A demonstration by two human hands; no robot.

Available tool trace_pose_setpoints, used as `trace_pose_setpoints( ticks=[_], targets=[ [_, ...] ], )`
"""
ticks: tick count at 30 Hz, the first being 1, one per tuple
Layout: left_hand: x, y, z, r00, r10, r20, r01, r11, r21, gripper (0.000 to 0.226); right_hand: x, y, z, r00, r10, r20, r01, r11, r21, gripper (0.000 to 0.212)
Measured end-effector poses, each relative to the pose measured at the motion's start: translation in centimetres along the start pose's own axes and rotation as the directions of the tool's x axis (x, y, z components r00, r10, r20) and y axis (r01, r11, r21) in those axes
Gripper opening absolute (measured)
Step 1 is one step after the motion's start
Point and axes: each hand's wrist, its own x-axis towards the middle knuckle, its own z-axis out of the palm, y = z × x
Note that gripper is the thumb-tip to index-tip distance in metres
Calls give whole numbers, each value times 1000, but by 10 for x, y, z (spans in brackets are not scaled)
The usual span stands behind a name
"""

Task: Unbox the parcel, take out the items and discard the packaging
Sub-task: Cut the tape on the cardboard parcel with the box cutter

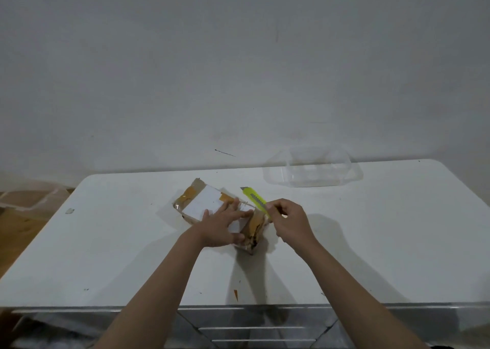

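A small brown cardboard parcel (205,199) with a white label and brown tape lies in the middle of the white table (119,242). My left hand (221,225) lies flat on its top, fingers straight, pressing it down. My right hand (293,222) grips a yellow utility knife (253,197) just right of the parcel, its far end pointing away and to the left. The knife runs along the parcel's right edge, where the cardboard looks torn and crumpled.
A clear plastic container (313,169) stands at the back right of the table, near the white wall. A small orange scrap (235,294) lies near the table's front edge. A clear plastic bag (31,197) sits on the floor at left.
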Motion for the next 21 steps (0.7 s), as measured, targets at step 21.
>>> trace_pose_setpoints(
  ticks=[21],
  targets=[
    [-1,-2,3,1000,13,-5,-13,998,-54,66,4,24,-2,994,-20,-112,35,990,136,30]
  ],
)
